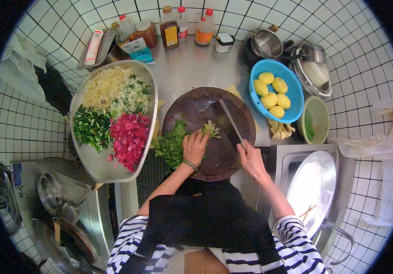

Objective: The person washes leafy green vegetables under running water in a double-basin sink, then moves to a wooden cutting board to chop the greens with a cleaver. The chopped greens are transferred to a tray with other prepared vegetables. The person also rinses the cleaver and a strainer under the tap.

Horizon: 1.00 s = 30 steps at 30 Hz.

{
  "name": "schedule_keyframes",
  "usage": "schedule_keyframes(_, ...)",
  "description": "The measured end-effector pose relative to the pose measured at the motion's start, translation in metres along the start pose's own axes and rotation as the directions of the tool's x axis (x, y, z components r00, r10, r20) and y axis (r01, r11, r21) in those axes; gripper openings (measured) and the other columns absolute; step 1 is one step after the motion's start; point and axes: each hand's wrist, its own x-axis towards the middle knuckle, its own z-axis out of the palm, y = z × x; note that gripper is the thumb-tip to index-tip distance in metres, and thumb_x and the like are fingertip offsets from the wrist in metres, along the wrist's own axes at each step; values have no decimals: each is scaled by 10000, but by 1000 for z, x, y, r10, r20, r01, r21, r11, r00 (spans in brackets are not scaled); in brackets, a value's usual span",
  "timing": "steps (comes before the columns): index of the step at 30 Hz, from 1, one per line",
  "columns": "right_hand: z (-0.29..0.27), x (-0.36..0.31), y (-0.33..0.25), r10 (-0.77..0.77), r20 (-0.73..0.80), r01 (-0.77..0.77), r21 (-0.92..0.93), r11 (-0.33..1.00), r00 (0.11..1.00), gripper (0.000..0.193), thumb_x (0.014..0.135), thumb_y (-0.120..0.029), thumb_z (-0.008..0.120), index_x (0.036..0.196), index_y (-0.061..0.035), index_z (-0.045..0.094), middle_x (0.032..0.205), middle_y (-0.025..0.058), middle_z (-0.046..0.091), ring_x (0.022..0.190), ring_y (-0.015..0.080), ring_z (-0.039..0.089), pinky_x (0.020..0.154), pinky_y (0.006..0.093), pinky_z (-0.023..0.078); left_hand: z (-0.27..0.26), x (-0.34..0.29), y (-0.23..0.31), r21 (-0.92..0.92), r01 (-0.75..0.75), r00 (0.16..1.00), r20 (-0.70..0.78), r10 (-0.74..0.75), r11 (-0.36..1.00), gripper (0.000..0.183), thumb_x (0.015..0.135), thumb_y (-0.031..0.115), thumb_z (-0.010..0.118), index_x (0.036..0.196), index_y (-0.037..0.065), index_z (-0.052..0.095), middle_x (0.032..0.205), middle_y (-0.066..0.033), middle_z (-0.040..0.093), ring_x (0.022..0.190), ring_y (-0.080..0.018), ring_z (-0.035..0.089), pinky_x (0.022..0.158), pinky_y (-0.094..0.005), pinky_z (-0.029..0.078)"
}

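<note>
A round dark chopping board (192, 101) lies in front of me. On its left half rests a bunch of leafy green herbs (172, 140), which looks like coriander, with its pale cut stems (212, 129) pointing right. My left hand (195, 146) is closed over the stems and presses them onto the board. My right hand (250, 157) grips the handle of a cleaver (231, 121), whose blade stands on edge over the board, a little right of the stem ends. My fingers hide most of the handle.
Left of the board, a large metal tray (154, 98) bears piles of chopped vegetables. To the right stand a blue basket (292, 116) of peeled potatoes, a green colander (325, 119) and a sink (281, 171) with a large basin. Bottles (169, 32) line the back wall; a stove (91, 192) is lower left.
</note>
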Motion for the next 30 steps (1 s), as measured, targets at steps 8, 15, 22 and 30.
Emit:
schedule_keyframes(8,10,-6,5,-7,66,22,-229,973,998,231,933,-209,526,1116,-77,577,651,278,591,634,466,595,559,550,467,-1,11,7,-63,105,990,100,-99,992,347,716,28,638,1061,24,607,1023,-113,582,1020,-271,540,830,-393,413)
schedule_keyframes(15,29,15,3,35,78,-22,-163,986,996,208,948,-209,511,1037,-32,573,716,287,587,725,470,588,590,522,454,2,15,-1,-209,51,999,8,-51,977,262,727,-17,626,988,0,619,1023,-132,573,1003,-314,537,852,-455,420)
schedule_keyframes(22,-5,-7,3,-1,101,12,-103,995,995,263,943,-208,521,1112,-18,588,600,259,569,578,435,593,512,503,455,4,18,3,-295,195,980,35,-194,935,199,715,-18,640,909,9,607,959,-137,561,950,-329,544,811,-445,458)
schedule_keyframes(30,39,14,7,12,105,17,-272,962,994,210,925,-195,533,1066,-51,592,614,262,584,605,460,595,537,546,469,4,23,2,-293,157,988,57,-147,943,233,676,-24,645,897,16,582,941,-134,548,923,-332,535,777,-442,457)
